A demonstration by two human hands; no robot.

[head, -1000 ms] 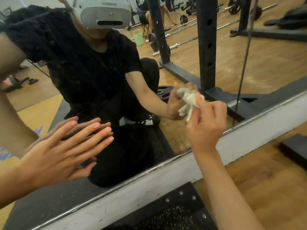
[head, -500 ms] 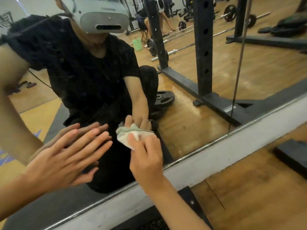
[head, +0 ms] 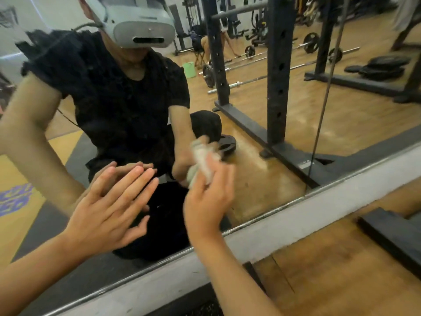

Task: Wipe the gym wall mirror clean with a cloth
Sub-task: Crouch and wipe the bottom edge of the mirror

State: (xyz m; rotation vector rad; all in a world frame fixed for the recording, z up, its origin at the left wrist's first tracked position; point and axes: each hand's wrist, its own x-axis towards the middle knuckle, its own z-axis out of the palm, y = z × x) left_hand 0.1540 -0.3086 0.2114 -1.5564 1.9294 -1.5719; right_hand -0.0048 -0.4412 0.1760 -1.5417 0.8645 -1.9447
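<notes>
The wall mirror [head: 284, 169] fills most of the head view, its metal lower edge running diagonally above a white ledge. My right hand [head: 206, 201] grips a crumpled white cloth [head: 202, 165] and presses it against the glass low in the middle; the cloth is motion-blurred. Flat against the glass to its left lies my left hand [head: 107, 210], fingers straight and together, holding nothing. The mirror reflects both hands and a crouching person in black with a grey headset.
A white ledge [head: 307, 215] runs under the mirror above a wooden floor. A dark slab [head: 391, 233] lies on the floor at the right. Reflected in the glass are a black rack upright, barbells, weight plates and a green bucket.
My right hand swept the cloth left along the glass toward my left hand, then moved back up and a little right. My left hand stayed flat on the mirror.
</notes>
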